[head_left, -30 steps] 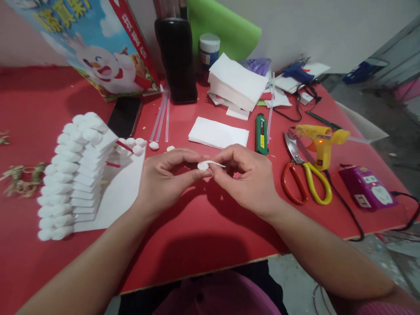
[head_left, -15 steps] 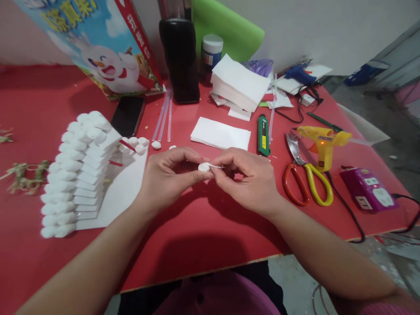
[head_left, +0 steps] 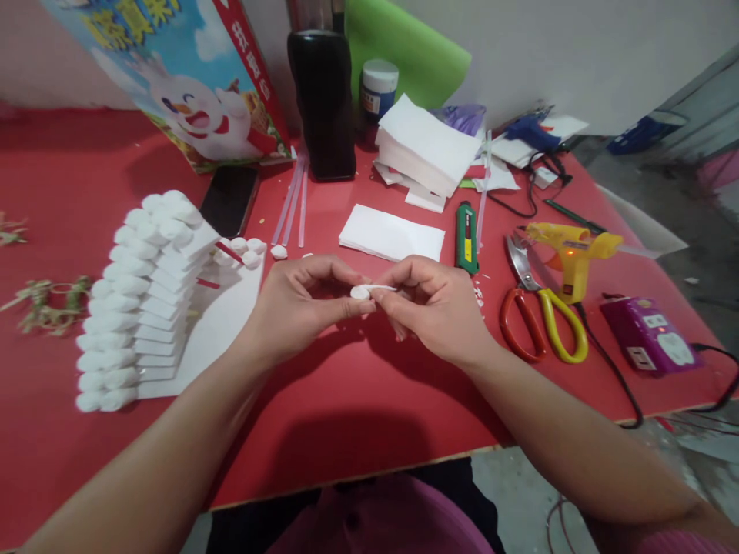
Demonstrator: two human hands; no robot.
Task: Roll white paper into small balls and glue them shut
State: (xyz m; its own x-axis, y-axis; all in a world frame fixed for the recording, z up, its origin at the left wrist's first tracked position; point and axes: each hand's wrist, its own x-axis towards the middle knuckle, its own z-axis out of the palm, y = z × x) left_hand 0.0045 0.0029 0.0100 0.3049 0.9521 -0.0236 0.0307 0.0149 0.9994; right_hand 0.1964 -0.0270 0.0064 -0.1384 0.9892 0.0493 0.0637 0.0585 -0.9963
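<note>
My left hand point(head_left: 303, 308) is closed, its thumb and fingers pinching a small white paper roll point(head_left: 361, 292) over the middle of the table. From the roll a thin tail of paper runs to the right, and my right hand point(head_left: 436, 308) is closed on that tail with thumb and forefinger. The fingertips of both hands nearly meet at the roll. Just beyond them lies a flat stack of white paper strips point(head_left: 392, 232). To the left, rows of white folded pieces with rounded ends point(head_left: 124, 308) stand on a white sheet point(head_left: 222, 331).
On the red table point(head_left: 346, 431), scissors point(head_left: 528, 300), a yellow glue gun point(head_left: 574, 254) and a purple power box point(head_left: 650, 335) lie right. A green utility knife point(head_left: 466, 238), glue sticks point(head_left: 294, 204), a phone point(head_left: 229, 201), a black bottle point(head_left: 323, 108) and a paper pile point(head_left: 427, 146) are behind.
My right fingers have shifted along the paper tail, with the thumb now nearer the roll and the lower fingers spread below. The whole view has moved slightly; the other things have stayed put.
</note>
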